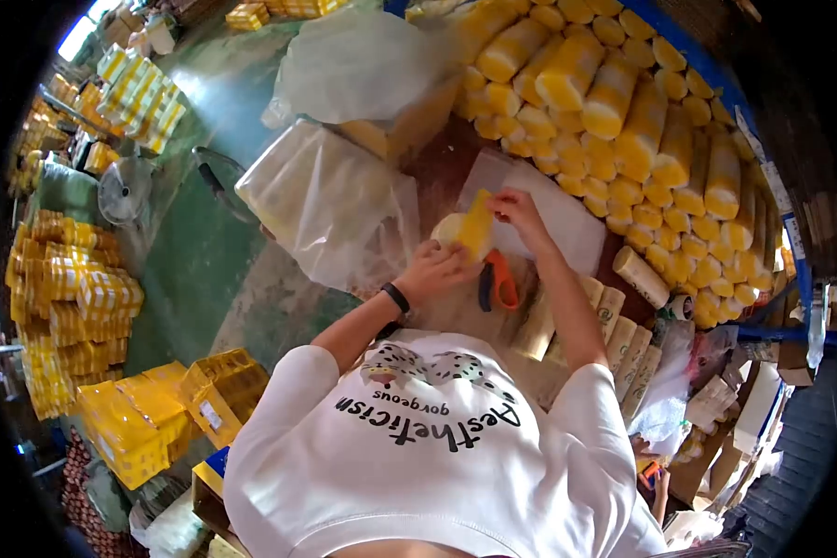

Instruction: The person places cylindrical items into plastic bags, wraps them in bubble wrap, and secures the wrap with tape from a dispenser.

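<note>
My left hand, with a black band at the wrist, closes around the lower end of a yellow strip of thin film. Higher up, my right hand pinches the strip's upper edge between thumb and fingers. Behind the strip, close to my left fingertips, shows a pale round piece, partly covered. An orange and black tool with a looped handle lies just below my hands.
A large clear plastic bag stands left of my hands. White sheets lie to the right, before a high stack of yellow-ended rolls. Pale rolls lie by my right arm. Yellow-taped parcels stand lower left; another person's hand shows lower right.
</note>
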Tool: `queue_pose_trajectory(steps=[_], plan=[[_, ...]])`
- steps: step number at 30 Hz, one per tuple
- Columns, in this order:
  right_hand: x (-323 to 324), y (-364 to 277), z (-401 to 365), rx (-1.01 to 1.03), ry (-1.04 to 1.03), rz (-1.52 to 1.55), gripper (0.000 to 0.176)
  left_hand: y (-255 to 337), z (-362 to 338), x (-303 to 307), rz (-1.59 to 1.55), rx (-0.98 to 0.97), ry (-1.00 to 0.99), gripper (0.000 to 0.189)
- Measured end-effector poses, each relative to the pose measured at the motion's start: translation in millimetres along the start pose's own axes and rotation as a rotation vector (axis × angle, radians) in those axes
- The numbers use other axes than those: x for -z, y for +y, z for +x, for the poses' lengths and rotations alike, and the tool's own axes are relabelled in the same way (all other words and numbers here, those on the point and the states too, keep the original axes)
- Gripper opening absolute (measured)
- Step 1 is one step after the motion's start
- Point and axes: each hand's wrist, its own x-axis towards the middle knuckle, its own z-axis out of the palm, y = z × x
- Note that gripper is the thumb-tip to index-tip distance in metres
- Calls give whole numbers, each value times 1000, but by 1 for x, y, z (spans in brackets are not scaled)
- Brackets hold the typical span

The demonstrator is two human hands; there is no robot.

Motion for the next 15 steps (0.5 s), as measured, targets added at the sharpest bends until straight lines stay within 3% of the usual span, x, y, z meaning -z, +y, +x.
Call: queue_pose_trajectory(steps=[5,8,10,12,15], plan=[[-17,23,5,-144,23,128,14,2,-8,-16,-81,125,-44,36],[-21,46,13,-193,-27,-35,17,4,-7,-16,-106,115,-3,31],[-18,64,23,-102,220,-495,25,6,-7,-16,-50,47,53,31],[-16,62,21,43,366,-665,33,5,-9,-12,-1,16,78,31],[-13,28,1,345,409,-493,39,3,-3,-15,9,56,102,33]])
